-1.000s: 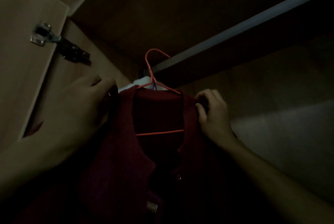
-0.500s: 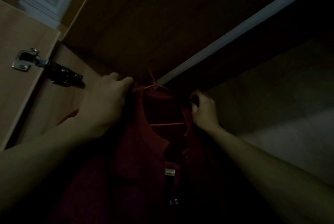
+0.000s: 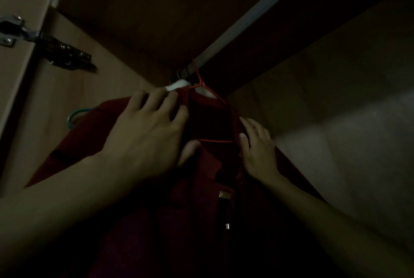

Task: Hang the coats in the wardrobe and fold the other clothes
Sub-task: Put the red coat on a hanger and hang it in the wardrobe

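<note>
A dark red coat (image 3: 208, 188) hangs on an orange wire hanger (image 3: 202, 84), whose hook sits over the wardrobe rail (image 3: 246, 20) near its left end. My left hand (image 3: 147, 141) lies on the coat's left shoulder with fingers spread and straight, the thumb by the hanger's bottom bar. Over on the coat's right collar my right hand (image 3: 257, 154) rests with fingers extended. The coat's lower part is lost in darkness.
A white garment (image 3: 177, 86) hangs just behind the red coat. A green hanger (image 3: 75, 116) peeks out at the left. The wardrobe door (image 3: 15, 89) with its metal hinge (image 3: 62, 53) stands open at left. The back panel (image 3: 336, 143) is to the right.
The hanger's hook has gone up onto the rail. Both hands have loosened from gripping the coat's shoulders to lying flat on it.
</note>
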A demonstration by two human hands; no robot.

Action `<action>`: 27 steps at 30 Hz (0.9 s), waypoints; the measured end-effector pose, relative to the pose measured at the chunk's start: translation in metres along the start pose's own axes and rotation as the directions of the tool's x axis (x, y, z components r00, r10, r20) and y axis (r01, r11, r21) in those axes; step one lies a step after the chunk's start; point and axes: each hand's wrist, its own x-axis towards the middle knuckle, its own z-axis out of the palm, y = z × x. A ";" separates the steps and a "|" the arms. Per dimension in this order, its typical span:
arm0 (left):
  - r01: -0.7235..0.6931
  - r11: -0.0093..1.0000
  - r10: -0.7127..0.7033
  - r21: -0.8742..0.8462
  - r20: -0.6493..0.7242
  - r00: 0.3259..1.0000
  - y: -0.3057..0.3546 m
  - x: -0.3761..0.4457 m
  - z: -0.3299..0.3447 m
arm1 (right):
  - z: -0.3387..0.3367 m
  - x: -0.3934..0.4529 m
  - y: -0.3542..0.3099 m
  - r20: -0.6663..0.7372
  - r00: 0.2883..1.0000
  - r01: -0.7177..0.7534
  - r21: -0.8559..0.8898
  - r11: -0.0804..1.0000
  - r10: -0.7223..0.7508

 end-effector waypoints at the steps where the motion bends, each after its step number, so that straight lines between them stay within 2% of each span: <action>1: -0.033 0.999 0.031 0.036 0.060 0.998 0.004 -0.005 -0.004 | 0.001 -0.008 0.003 0.034 0.999 0.004 -0.043 0.999 -0.002; 4: -0.098 0.991 0.082 0.094 0.168 0.982 0.009 -0.016 0.005 | 0.004 -0.026 0.009 0.099 0.995 0.031 -0.146 0.989 -0.016; 6: -0.075 0.995 0.061 0.072 0.178 0.982 0.005 -0.010 0.017 | 0.006 -0.027 0.014 0.167 0.986 0.029 -0.178 0.984 0.001; 9: -0.091 0.989 0.067 0.116 0.197 0.978 0.006 -0.008 0.036 | 0.011 -0.023 0.024 0.378 0.925 0.039 -0.166 0.985 0.027; 11: -0.095 0.985 0.065 0.143 0.202 0.977 0.010 -0.010 0.040 | 0.009 -0.022 0.028 0.461 0.886 0.015 -0.146 0.989 0.054; 15: -0.058 0.995 0.039 0.083 0.209 0.977 0.017 -0.016 0.029 | -0.008 -0.042 0.020 0.450 0.884 -0.046 -0.185 0.982 0.127; 17: -0.057 0.995 0.033 0.084 0.259 0.965 0.027 -0.029 0.015 | -0.021 -0.065 0.012 0.466 0.872 -0.059 -0.205 0.977 0.150; 21: -0.124 0.992 0.127 -0.028 0.253 0.959 0.065 -0.094 -0.015 | -0.052 -0.129 0.001 0.520 0.844 -0.032 -0.194 0.981 0.131; 24: -0.243 0.964 0.261 -0.107 0.227 0.938 0.081 -0.139 -0.022 | -0.072 -0.183 -0.004 0.558 0.821 -0.030 -0.177 0.984 0.125; 27: -0.289 0.955 0.296 -0.073 0.324 0.899 0.078 -0.156 -0.019 | -0.080 -0.227 -0.003 0.608 0.782 -0.018 -0.196 0.980 0.136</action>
